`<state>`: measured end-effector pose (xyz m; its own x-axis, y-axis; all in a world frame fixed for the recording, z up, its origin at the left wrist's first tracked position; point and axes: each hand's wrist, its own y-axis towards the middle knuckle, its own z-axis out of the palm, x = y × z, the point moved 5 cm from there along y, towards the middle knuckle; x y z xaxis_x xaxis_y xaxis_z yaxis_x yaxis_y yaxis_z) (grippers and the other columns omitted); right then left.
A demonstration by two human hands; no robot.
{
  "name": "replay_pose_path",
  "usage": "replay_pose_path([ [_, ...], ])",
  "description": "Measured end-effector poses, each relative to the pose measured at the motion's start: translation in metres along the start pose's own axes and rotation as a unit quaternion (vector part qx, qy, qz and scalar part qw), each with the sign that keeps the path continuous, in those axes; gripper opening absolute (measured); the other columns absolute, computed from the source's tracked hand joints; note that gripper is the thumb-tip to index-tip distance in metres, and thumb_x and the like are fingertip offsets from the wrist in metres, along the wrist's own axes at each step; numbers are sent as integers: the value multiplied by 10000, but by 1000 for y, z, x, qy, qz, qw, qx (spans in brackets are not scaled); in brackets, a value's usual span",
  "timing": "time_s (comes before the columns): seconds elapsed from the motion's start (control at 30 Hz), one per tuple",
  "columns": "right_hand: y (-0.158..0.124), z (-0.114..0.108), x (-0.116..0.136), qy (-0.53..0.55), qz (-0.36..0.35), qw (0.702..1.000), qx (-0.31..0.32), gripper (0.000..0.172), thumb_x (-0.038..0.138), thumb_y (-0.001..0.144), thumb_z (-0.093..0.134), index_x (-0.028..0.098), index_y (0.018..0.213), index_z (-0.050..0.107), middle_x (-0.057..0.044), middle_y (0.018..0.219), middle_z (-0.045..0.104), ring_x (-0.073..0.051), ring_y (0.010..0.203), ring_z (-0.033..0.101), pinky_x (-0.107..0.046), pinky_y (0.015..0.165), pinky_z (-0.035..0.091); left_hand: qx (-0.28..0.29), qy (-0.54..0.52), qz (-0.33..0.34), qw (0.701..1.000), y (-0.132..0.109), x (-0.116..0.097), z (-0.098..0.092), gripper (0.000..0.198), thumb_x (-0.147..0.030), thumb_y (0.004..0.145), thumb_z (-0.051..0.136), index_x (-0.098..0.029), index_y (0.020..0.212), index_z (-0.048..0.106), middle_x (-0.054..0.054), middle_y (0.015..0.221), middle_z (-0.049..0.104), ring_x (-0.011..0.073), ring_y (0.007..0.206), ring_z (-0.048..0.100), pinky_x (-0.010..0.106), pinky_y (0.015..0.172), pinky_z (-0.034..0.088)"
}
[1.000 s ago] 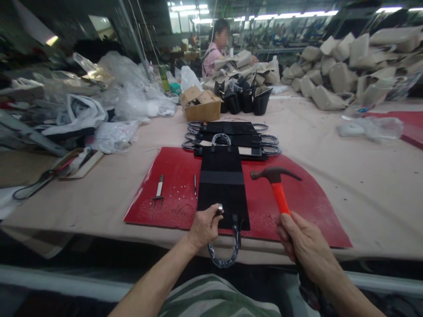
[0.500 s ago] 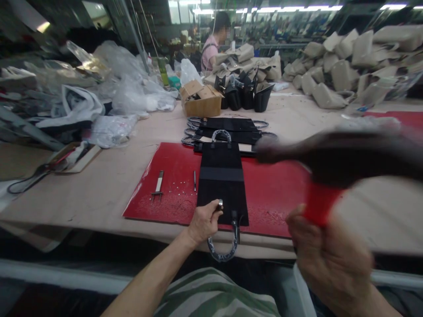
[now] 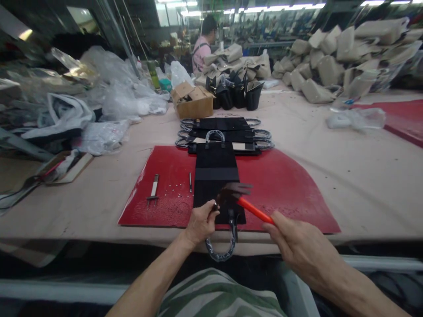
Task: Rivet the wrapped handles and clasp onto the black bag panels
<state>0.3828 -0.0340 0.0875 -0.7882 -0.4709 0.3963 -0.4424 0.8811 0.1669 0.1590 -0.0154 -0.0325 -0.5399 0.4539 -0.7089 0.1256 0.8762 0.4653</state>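
Note:
My right hand (image 3: 294, 237) grips the red handle of a claw hammer (image 3: 254, 210), whose blurred dark head is low over the black bag panel (image 3: 214, 160), beside my left hand. Pinched in the fingers of my left hand (image 3: 202, 220) is a short metal punch (image 3: 215, 205), its lower end hidden by the hand. The panel lies flat and carries a plastic-wrapped handle at each end; the near handle (image 3: 221, 256) hangs over the table edge. Beneath the panel is a red mat (image 3: 280, 189).
Left of the panel lie a pronged tool (image 3: 153, 189), a thin metal rod (image 3: 190, 182) and small bits. More black panels (image 3: 224, 124) are stacked behind. Farther back stand a cardboard box (image 3: 194, 105), black bags (image 3: 253, 97) and beige bags (image 3: 330, 70). A person in pink (image 3: 200, 55) is beyond.
The hammer has come down and left from close to the camera to beside my left hand. My left hand still holds the punch at the panel. The view has shifted slightly.

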Motion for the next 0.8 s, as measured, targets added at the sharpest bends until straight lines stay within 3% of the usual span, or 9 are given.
replay_pose_path([
  [0.17,3,25,-69,133,163,977,27,399,503,977,329,237,693,418,12,554,492,-164,490,476,-273,508,329,1,-21,7,1000,0,-1,-1,193,-159,933,489,-181,1094,592,65,971,707,174,885,699,272,798,562],
  [0.3,4,52,-111,-3,251,967,44,270,359,958,373,184,845,546,-55,652,572,-225,590,548,-313,562,374,14,-52,-11,998,2,-4,-4,284,-168,938,520,-179,1216,574,66,1034,704,166,930,691,281,854,558],
  [0.37,8,56,-106,-108,219,970,0,281,299,958,398,121,1050,596,-154,880,635,-288,752,594,-365,632,419,25,-62,-26,997,3,-6,-6,260,-186,942,540,-180,1197,594,63,1037,699,165,940,682,280,864,552],
  [0.43,16,59,-84,-141,132,979,-70,335,280,962,426,94,1185,591,-216,1131,598,-337,961,579,-431,764,455,25,-62,-35,997,5,-7,-8,197,-197,942,553,-179,1124,627,59,1009,692,166,929,671,277,852,545],
  [0.5,24,67,-58,-85,43,990,-103,335,288,962,474,108,1215,600,-197,1243,560,-337,1104,532,-463,905,438,15,-54,-39,998,5,-6,-8,153,-195,944,553,-177,1065,644,53,971,685,162,898,665,267,816,542],
  [0.57,31,83,-36,-8,-18,996,-82,298,304,948,539,148,1187,625,-150,1270,557,-318,1167,504,-465,984,403,3,-38,-28,999,3,-4,-8,138,-185,949,546,-177,1041,649,49,942,686,159,874,669,258,788,545],
  [0.7,37,115,-21,46,-32,997,-46,310,286,842,682,175,1129,647,-126,1300,538,-335,1229,448,-492,1038,349,-21,-15,61,998,-6,-7,-6,169,-137,946,538,-177,1065,651,54,977,715,156,879,697,241,790,566],
  [0.8,36,124,-23,67,-24,996,-53,349,278,796,719,178,1121,642,-122,1305,530,-335,1241,433,-495,1062,329,-59,-18,37,997,-9,-5,-9,174,-116,931,564,-172,1065,661,48,983,725,156,901,705,240,828,572],
])
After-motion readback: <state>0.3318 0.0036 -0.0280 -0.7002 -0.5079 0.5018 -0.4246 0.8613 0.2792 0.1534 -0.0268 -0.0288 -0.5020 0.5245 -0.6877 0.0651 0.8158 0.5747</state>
